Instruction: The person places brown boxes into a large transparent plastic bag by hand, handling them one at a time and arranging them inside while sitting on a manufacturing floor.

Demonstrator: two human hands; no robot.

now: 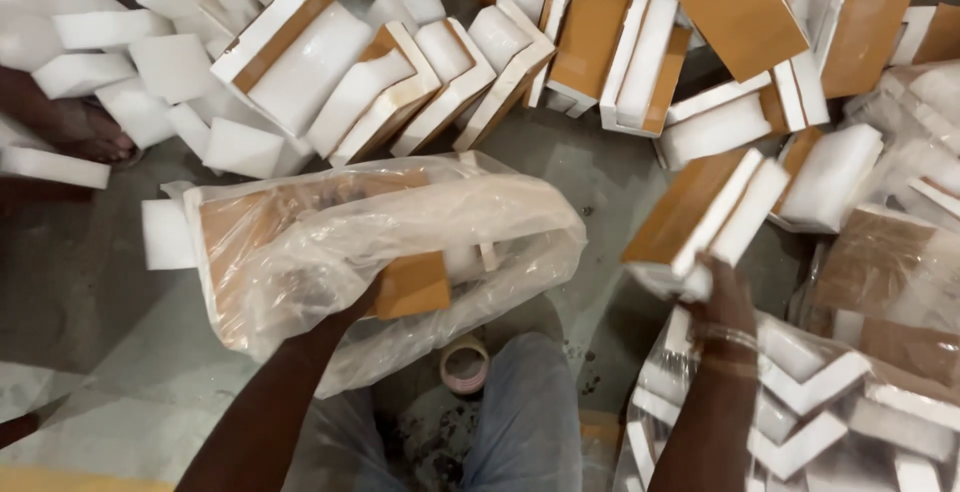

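Note:
My left hand (pixel 352 304) reaches inside a clear plastic bag (pixel 400 237) lying on the grey floor and grips a brown cardboard piece with white foam (pixel 415 284) inside it. More brown board with foam ends (pixel 235 237) lies in the same bag. My right hand (pixel 722 292), with bangles at the wrist, holds up a brown panel with white foam strips (pixel 700 217) to the right of the bag.
Many white foam blocks and brown-backed foam pieces (pixel 590 42) are heaped across the back. Bagged foam corner pieces (pixel 810 402) lie at lower right. A tape roll (pixel 464 364) sits by my knees. Another person's foot (pixel 85 132) rests at far left.

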